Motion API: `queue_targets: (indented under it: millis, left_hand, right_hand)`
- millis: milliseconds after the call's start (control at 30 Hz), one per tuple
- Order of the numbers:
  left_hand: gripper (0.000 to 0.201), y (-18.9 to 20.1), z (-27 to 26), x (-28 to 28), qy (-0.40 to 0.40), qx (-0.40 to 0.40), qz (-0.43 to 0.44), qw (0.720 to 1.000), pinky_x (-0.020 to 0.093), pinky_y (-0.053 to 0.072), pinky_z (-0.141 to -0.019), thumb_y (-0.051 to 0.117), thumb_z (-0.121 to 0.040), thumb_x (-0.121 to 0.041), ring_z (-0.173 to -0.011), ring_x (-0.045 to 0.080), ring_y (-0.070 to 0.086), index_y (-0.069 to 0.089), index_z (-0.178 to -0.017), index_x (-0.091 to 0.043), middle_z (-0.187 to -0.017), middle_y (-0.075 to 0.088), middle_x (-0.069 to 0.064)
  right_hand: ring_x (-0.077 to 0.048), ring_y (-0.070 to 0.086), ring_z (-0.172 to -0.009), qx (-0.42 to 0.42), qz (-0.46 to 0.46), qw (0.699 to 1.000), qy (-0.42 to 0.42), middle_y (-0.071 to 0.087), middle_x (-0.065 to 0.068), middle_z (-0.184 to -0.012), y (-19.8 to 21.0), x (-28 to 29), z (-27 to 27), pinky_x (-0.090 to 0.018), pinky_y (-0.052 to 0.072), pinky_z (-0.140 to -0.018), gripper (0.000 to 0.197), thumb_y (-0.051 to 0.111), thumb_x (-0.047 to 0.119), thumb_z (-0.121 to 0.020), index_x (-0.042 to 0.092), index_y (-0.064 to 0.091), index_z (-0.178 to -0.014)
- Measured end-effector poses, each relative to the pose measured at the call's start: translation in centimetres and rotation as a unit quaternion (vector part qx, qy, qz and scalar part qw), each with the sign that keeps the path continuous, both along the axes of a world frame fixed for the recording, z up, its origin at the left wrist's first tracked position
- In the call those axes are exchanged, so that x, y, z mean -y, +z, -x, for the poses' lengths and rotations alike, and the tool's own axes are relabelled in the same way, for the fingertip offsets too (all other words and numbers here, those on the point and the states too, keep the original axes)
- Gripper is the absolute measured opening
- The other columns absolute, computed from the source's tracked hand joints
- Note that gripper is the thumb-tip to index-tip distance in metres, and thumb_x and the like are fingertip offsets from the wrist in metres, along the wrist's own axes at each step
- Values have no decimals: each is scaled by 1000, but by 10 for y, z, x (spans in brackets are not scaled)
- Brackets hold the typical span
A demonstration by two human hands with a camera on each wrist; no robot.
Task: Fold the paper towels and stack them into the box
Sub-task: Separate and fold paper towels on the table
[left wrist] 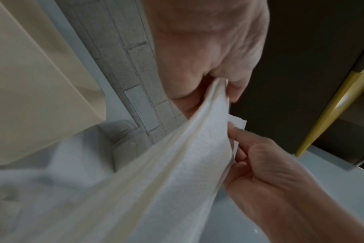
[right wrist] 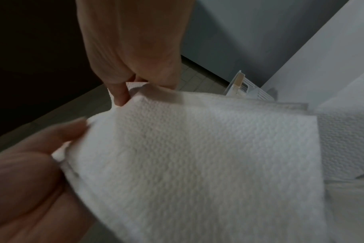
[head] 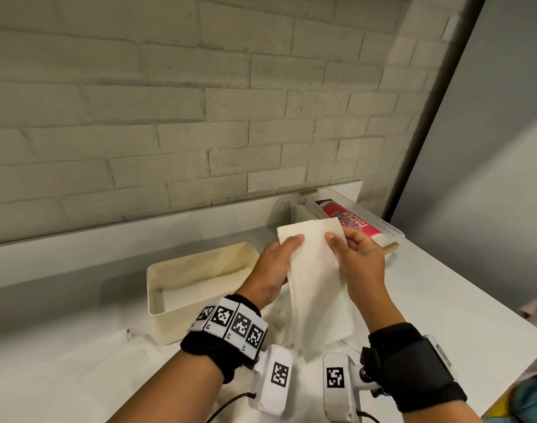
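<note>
The paper towel [head: 314, 270] is up in the air just right of the cream box [head: 200, 288], its lower end drooping toward the loose sheets on the counter [head: 444, 300]. It's flimsy, so uneven pulling could tear it or skew the fold. Left hand [head: 276, 264] and right hand [head: 358, 261] each pinch a top corner, thumbs in front, wrists raised.
</note>
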State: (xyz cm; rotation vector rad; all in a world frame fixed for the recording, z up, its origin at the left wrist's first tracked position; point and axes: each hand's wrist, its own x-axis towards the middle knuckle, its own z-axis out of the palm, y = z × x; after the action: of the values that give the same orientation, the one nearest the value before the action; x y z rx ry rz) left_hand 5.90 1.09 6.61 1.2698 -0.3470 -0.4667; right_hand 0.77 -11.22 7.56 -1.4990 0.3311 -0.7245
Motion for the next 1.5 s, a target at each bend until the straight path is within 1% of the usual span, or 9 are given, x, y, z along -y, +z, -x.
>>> queue_targets:
  millis: [167,333,500,633,867,1067,1333,1400,1500]
  left_hand:
    - [14,-5,-4,5,49,47,-78,995,46,50,-94,60,-90,-19,-97,26,67,66,-101,-14,-104,70,9]
    - [25,0,-9,-4,-6,130,-167,977,39,52,-92,55,-92,-32,-96,19,66,66,-108,-15,-103,70,4]
    - [26,9,-8,-11,-45,120,-163,978,36,48,-87,43,-98,-31,-90,21,63,64,-95,-18,-95,67,5]
    - [29,4,-5,-15,-39,143,-178,973,30,48,-81,62,-83,-44,-85,13,60,65,-100,-20,-94,66,0]
    - [25,-3,-14,-82,-3,140,-276,951,30,54,-84,76,-76,-15,-86,11,66,62,-93,-27,-97,70,-4]
    - [44,21,-59,-156,176,112,-265,941,40,53,-86,76,-76,-10,-98,27,62,53,-113,-14,-112,62,11]
    - [38,5,-75,-187,281,117,-475,825,26,44,-57,71,-80,-9,-72,20,54,39,-101,-12,-91,53,7]
    - [29,-3,-75,-187,227,138,-548,793,23,42,-52,67,-82,-7,-68,19,53,40,-94,-12,-86,54,7]
    - [16,-15,-81,-179,98,186,-686,697,24,48,-80,59,-87,-10,-100,22,60,57,-103,-9,-110,63,7]
  right_hand:
    - [-11,59,-90,-72,65,994,-41,64,9,-98,-2,-1,-3,-27,51,-82,18,69,18,-83,29,59,-93]
    - [-16,30,-133,-131,395,909,25,38,7,-144,27,9,-3,-34,29,-108,83,78,22,-73,28,31,-142]
    - [-2,54,-95,-193,450,849,200,57,19,-97,56,9,-3,-2,39,-74,43,71,16,-80,27,59,-120]
    - [-2,55,-76,-166,447,864,162,59,16,-80,57,2,-8,-2,40,-61,14,68,13,-82,24,68,-91]
    - [-13,53,-67,-73,217,972,55,56,4,-74,54,13,-22,-27,45,-62,29,71,7,-77,28,51,-74]
    - [-8,48,-60,-96,210,971,66,53,5,-64,28,-20,-68,-24,41,-62,35,60,-6,-81,22,51,-63]
    - [-21,57,-113,-327,427,818,205,63,-7,-119,-5,-77,-122,-22,44,-95,28,47,5,-90,6,68,-110]
    - [-23,57,-109,-378,498,739,253,63,-9,-113,-10,-87,-129,-24,47,-79,25,51,10,-89,5,66,-108]
    - [-16,53,-80,-436,616,598,271,61,-2,-92,-16,-102,-132,-17,31,-49,13,61,20,-86,8,64,-91]
